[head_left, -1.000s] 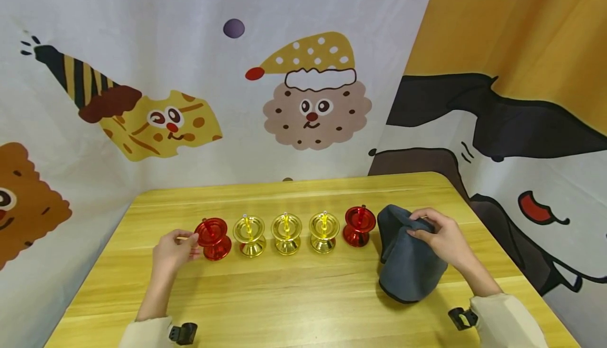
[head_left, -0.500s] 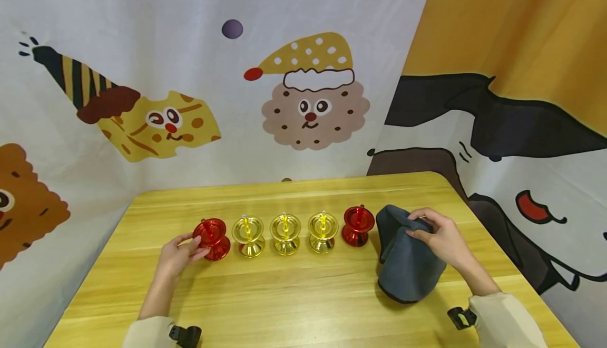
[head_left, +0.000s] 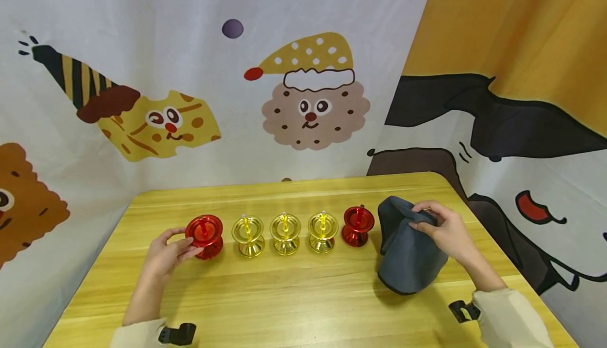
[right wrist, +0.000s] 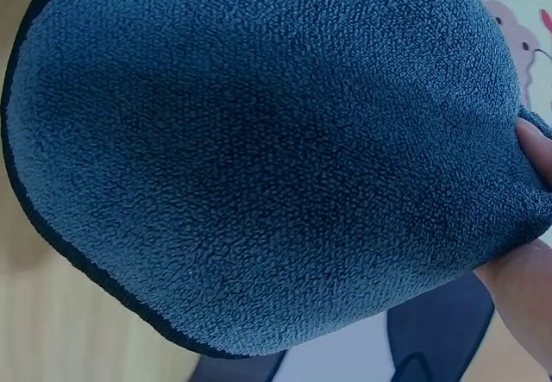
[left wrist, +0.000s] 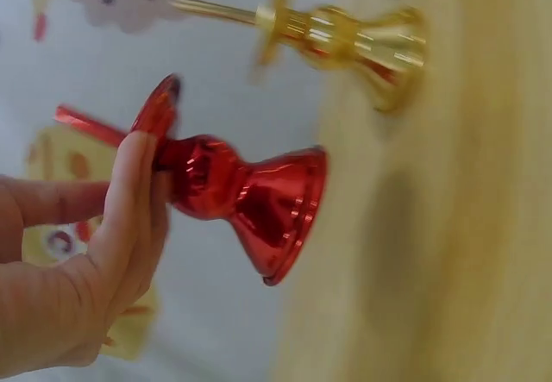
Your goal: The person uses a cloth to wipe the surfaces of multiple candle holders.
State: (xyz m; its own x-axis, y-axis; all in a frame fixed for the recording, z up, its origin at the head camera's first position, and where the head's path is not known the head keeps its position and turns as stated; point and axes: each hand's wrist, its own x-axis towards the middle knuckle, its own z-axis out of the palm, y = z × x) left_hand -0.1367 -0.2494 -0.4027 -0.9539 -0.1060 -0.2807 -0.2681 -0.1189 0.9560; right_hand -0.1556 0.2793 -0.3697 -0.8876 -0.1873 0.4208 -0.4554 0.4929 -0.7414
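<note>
In the head view my left hand (head_left: 166, 255) pinches the dish rim of a red metallic candle holder (head_left: 205, 236) at the left end of a row. The left wrist view shows this red candle holder (left wrist: 259, 201) tilted and raised off the table, its flared foot in the air. My right hand (head_left: 443, 226) pinches the top of a blue-grey cloth (head_left: 411, 258), which hangs in folds at the right. Up close in the right wrist view, the towelling cloth (right wrist: 259, 166) has a dark edging, with the thumb (right wrist: 536, 151) pressed on its gathered end.
Three gold candle holders, the left (head_left: 248, 236), middle (head_left: 285, 234) and right (head_left: 323, 232), stand upright in a row. Beyond them is a second red candle holder (head_left: 358, 226), close to the cloth. A printed curtain (head_left: 237, 126) rises behind the wooden table (head_left: 294, 295).
My left hand has closed its fingers on the left red candle holder, lifted it and drawn it a little left. My right hand has raised the cloth slightly.
</note>
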